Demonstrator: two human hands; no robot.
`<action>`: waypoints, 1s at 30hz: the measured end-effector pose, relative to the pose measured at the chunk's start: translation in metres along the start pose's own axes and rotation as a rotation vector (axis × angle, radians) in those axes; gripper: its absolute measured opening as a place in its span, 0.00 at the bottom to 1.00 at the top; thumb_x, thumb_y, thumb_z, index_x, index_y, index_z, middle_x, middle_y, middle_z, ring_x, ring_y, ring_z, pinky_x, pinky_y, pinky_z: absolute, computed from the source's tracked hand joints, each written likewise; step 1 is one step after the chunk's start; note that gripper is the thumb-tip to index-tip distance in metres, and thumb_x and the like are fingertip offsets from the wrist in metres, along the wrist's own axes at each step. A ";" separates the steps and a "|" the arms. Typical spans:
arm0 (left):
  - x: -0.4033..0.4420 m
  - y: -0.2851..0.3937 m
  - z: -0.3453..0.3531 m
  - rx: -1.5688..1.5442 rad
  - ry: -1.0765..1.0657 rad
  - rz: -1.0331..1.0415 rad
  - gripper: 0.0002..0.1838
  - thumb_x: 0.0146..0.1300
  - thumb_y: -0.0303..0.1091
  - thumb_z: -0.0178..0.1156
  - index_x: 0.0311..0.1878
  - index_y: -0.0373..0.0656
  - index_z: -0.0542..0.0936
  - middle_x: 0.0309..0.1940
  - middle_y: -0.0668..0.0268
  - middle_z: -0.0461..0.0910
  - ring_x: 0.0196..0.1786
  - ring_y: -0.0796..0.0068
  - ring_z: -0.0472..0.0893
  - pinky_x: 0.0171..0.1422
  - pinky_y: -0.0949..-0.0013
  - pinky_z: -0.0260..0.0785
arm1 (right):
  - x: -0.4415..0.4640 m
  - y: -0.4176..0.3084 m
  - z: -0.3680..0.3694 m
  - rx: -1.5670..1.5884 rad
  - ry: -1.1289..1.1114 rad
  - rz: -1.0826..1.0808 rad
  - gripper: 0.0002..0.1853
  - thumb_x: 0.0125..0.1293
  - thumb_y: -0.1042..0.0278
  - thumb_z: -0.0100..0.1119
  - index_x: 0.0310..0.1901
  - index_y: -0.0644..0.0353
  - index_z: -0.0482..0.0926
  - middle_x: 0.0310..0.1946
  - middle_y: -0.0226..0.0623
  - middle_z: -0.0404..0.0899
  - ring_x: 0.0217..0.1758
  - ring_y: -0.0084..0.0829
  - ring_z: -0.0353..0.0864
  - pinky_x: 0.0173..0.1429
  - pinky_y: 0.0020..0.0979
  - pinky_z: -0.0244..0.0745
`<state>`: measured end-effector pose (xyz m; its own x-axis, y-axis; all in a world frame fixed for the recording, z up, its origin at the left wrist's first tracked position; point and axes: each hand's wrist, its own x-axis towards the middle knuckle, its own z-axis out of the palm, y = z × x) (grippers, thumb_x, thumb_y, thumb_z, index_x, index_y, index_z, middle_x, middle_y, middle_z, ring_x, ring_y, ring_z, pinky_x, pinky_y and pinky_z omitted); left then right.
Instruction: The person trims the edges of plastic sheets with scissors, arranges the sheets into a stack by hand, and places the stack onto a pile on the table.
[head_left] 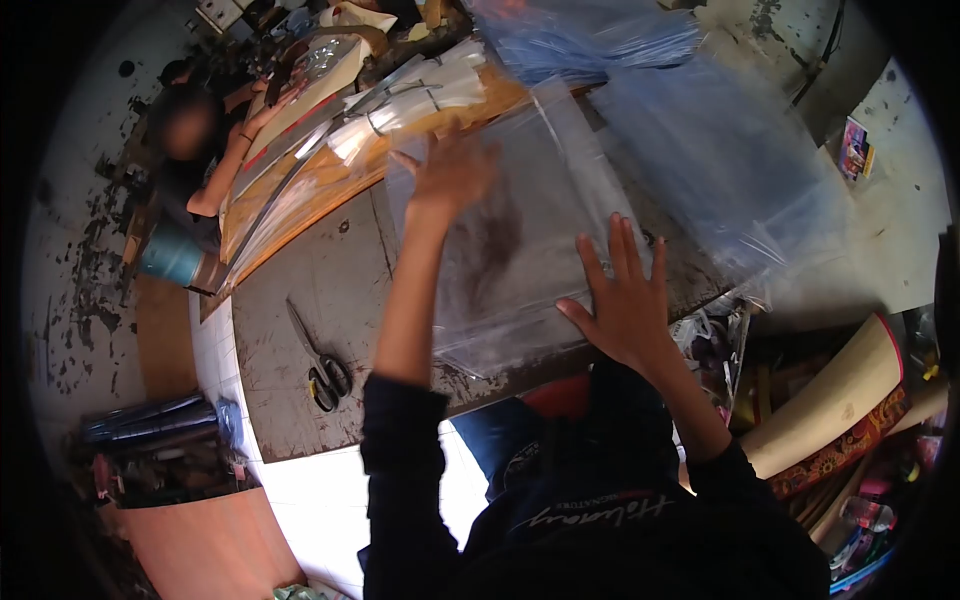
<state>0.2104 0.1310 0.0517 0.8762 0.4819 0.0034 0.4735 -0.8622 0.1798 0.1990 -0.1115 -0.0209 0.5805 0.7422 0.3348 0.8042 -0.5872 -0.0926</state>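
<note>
A clear plastic sheet (540, 230) lies flat on the grey worktable in front of me; whether it is one layer or a stack I cannot tell. My right hand (622, 300) rests on its near right part, palm down with the fingers spread. Over the sheet's far left part is my left hand (452, 172), smeared by motion, the thumb apart from the other fingers. It seems to hold nothing. Scissors (322, 362) with black and yellow handles lie to the left on the table, apart from both hands.
More clear plastic sheets (725, 160) spread to the right, with a bluish pile (590, 40) behind. A wooden board (285, 225) carries bundled plastic strips (415, 100). Another person (185, 135) is at the far left. A rolled sheet (840, 400) leans at the lower right.
</note>
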 end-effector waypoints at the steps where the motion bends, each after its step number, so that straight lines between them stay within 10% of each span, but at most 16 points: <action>1: 0.021 -0.002 0.026 -0.051 0.241 -0.074 0.30 0.64 0.56 0.35 0.66 0.52 0.59 0.68 0.54 0.50 0.71 0.50 0.44 0.61 0.25 0.21 | 0.001 0.000 -0.001 -0.002 -0.008 0.002 0.38 0.58 0.37 0.45 0.63 0.58 0.60 0.66 0.57 0.48 0.70 0.48 0.48 0.67 0.59 0.35; 5: 0.039 -0.019 0.091 0.130 0.386 -0.383 0.31 0.61 0.54 0.40 0.68 0.59 0.57 0.71 0.56 0.41 0.72 0.55 0.29 0.60 0.26 0.14 | 0.014 -0.005 -0.018 0.023 -0.021 0.011 0.36 0.60 0.39 0.44 0.62 0.58 0.63 0.64 0.57 0.52 0.69 0.49 0.51 0.67 0.59 0.34; 7: 0.038 -0.017 0.090 0.118 0.412 -0.372 0.31 0.60 0.54 0.41 0.67 0.59 0.57 0.71 0.56 0.41 0.72 0.54 0.29 0.59 0.26 0.15 | 0.055 -0.023 -0.058 -0.243 -0.723 -0.045 0.31 0.62 0.43 0.43 0.58 0.59 0.68 0.62 0.53 0.60 0.68 0.47 0.55 0.68 0.56 0.35; 10: 0.048 -0.044 0.125 0.218 0.555 -0.307 0.31 0.60 0.55 0.42 0.67 0.60 0.59 0.71 0.56 0.41 0.72 0.53 0.30 0.58 0.24 0.15 | 0.136 -0.048 -0.042 0.126 -0.453 -0.070 0.20 0.61 0.48 0.46 0.42 0.53 0.81 0.51 0.48 0.74 0.59 0.41 0.69 0.64 0.60 0.45; 15: 0.028 -0.036 0.091 0.161 0.409 -0.451 0.33 0.59 0.58 0.43 0.68 0.60 0.55 0.71 0.58 0.40 0.72 0.49 0.34 0.57 0.21 0.23 | 0.219 -0.016 0.058 0.060 0.151 0.216 0.28 0.66 0.41 0.31 0.63 0.42 0.60 0.67 0.32 0.55 0.72 0.37 0.47 0.67 0.61 0.40; 20: 0.016 -0.051 0.086 0.130 0.319 -0.466 0.35 0.60 0.64 0.38 0.69 0.61 0.52 0.72 0.65 0.39 0.72 0.51 0.36 0.62 0.27 0.31 | 0.206 0.014 0.097 0.027 -0.013 0.244 0.31 0.67 0.40 0.29 0.68 0.41 0.47 0.71 0.15 0.34 0.74 0.38 0.33 0.70 0.59 0.32; 30: 0.015 -0.051 0.077 0.098 0.265 -0.398 0.34 0.60 0.60 0.42 0.68 0.60 0.54 0.71 0.66 0.43 0.72 0.52 0.37 0.63 0.28 0.33 | 0.205 0.018 0.096 0.061 -0.032 0.216 0.33 0.65 0.39 0.30 0.69 0.45 0.46 0.71 0.18 0.33 0.74 0.40 0.34 0.69 0.61 0.34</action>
<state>0.2061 0.1705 -0.0332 0.5783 0.7895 0.2054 0.7848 -0.6072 0.1242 0.3449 0.0609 -0.0438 0.7430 0.6117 0.2715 0.6664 -0.7136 -0.2161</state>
